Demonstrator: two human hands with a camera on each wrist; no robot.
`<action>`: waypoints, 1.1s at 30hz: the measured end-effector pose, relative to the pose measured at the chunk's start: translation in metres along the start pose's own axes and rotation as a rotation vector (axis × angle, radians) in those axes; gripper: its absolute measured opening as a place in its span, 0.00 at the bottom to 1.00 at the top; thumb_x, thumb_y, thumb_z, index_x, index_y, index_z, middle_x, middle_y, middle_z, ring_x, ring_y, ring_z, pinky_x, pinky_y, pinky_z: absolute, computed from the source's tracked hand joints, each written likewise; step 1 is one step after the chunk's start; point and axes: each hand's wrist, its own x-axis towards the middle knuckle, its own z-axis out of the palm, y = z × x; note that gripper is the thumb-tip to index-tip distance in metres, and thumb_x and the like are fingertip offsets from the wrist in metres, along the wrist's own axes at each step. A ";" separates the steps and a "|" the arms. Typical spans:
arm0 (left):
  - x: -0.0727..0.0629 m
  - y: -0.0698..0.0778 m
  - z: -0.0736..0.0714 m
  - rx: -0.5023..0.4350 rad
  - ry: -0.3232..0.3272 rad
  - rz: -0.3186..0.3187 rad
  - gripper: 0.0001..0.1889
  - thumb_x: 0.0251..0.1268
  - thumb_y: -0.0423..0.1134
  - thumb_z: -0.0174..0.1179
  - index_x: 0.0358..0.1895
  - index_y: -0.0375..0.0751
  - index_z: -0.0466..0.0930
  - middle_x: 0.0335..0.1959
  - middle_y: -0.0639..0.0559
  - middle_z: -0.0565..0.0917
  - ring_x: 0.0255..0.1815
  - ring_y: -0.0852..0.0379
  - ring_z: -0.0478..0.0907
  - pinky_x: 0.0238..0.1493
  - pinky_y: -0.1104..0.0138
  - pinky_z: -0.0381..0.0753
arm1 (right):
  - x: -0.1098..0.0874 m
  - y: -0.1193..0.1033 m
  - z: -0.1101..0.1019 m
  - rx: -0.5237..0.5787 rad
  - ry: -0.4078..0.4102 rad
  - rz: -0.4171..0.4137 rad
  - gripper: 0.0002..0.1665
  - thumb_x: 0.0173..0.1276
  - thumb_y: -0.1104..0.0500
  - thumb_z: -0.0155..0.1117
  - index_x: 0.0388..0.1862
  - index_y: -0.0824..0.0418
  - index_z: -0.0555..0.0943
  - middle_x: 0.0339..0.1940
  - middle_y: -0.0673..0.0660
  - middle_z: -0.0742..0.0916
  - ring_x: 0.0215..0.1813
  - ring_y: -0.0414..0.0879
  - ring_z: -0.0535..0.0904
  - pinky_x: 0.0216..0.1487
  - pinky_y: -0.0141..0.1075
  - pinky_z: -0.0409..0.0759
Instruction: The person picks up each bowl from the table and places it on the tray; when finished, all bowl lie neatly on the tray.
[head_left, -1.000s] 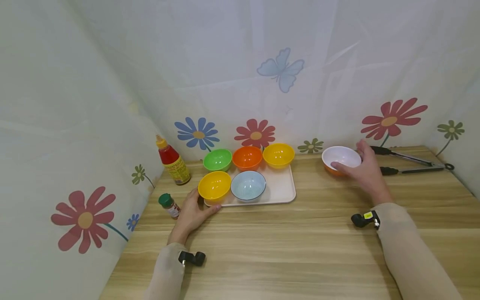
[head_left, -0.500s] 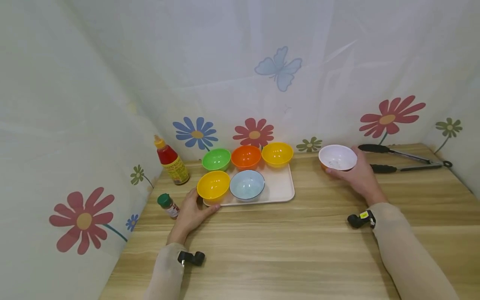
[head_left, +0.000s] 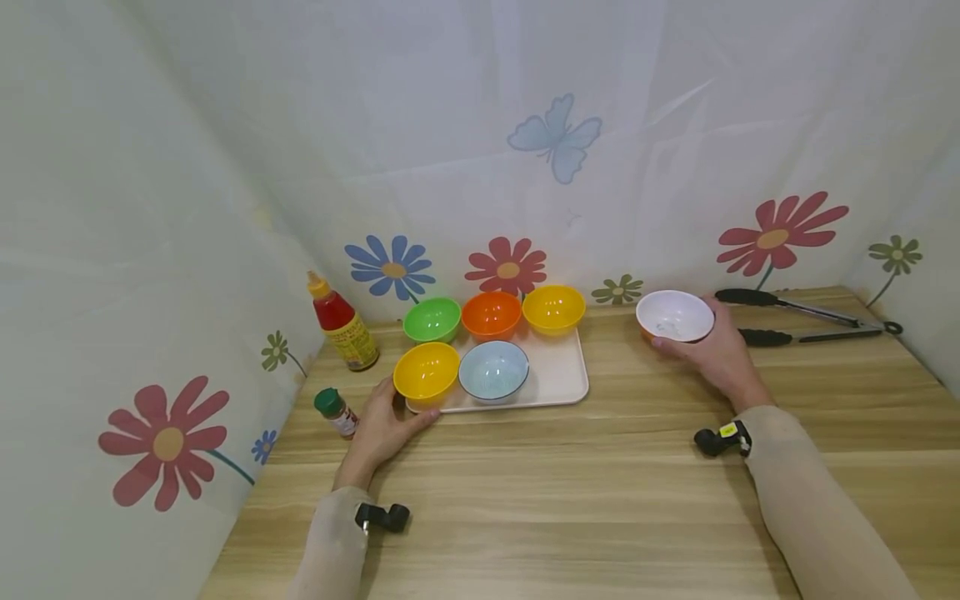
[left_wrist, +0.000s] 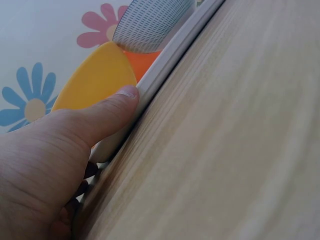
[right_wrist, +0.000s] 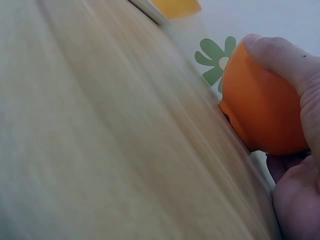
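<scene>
My left hand (head_left: 384, 427) grips the front left corner of a white tray (head_left: 562, 383), its thumb along the rim beside a yellow bowl (head_left: 427, 372). In the left wrist view, the thumb (left_wrist: 112, 112) lies on the tray's edge and the other fingers are partly hidden behind it. Far to the right, my right hand (head_left: 722, 354) holds a bowl, orange outside and white inside (head_left: 675, 316), with a faint grey mark at its bottom. The thumb presses the near side of the orange wall (right_wrist: 265, 100), and the bowl's foot is right at the wooden table.
On the tray also stand a light blue bowl (head_left: 493, 372), a green bowl (head_left: 432, 320), an orange bowl (head_left: 491, 316) and another yellow bowl (head_left: 554, 310). Left are a sauce bottle (head_left: 345, 325) and a green-capped shaker (head_left: 336, 412). Black-tipped tongs (head_left: 813, 317) lie right.
My right hand's fingers have closed in around the orange-and-white bowl, the thumb moving from over its rim to its near side. My left hand has stayed at the tray's corner.
</scene>
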 end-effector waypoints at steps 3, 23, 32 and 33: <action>0.000 0.000 0.000 -0.004 0.002 0.011 0.58 0.63 0.69 0.79 0.89 0.45 0.62 0.86 0.42 0.68 0.86 0.38 0.65 0.88 0.41 0.62 | 0.000 0.000 -0.001 0.001 -0.004 0.011 0.77 0.64 0.41 0.89 0.92 0.66 0.46 0.85 0.76 0.66 0.82 0.72 0.66 0.83 0.71 0.65; -0.001 0.000 -0.001 -0.008 0.009 0.017 0.57 0.63 0.68 0.79 0.88 0.45 0.62 0.86 0.41 0.69 0.85 0.37 0.66 0.88 0.40 0.64 | -0.005 -0.024 -0.004 0.076 0.043 -0.046 0.72 0.63 0.43 0.89 0.91 0.66 0.53 0.84 0.72 0.69 0.80 0.67 0.69 0.82 0.68 0.69; -0.001 0.000 0.000 -0.006 0.009 0.017 0.57 0.63 0.68 0.79 0.88 0.45 0.62 0.86 0.41 0.69 0.86 0.37 0.66 0.88 0.39 0.63 | -0.007 -0.038 0.003 0.077 0.013 -0.067 0.73 0.62 0.45 0.91 0.91 0.67 0.52 0.84 0.72 0.69 0.81 0.68 0.68 0.82 0.68 0.69; -0.001 0.001 0.000 -0.007 0.009 0.016 0.57 0.63 0.68 0.79 0.88 0.45 0.62 0.86 0.41 0.69 0.86 0.37 0.66 0.88 0.39 0.63 | -0.008 -0.039 0.003 0.078 0.012 -0.069 0.73 0.62 0.44 0.91 0.91 0.66 0.52 0.84 0.72 0.68 0.81 0.68 0.68 0.83 0.68 0.68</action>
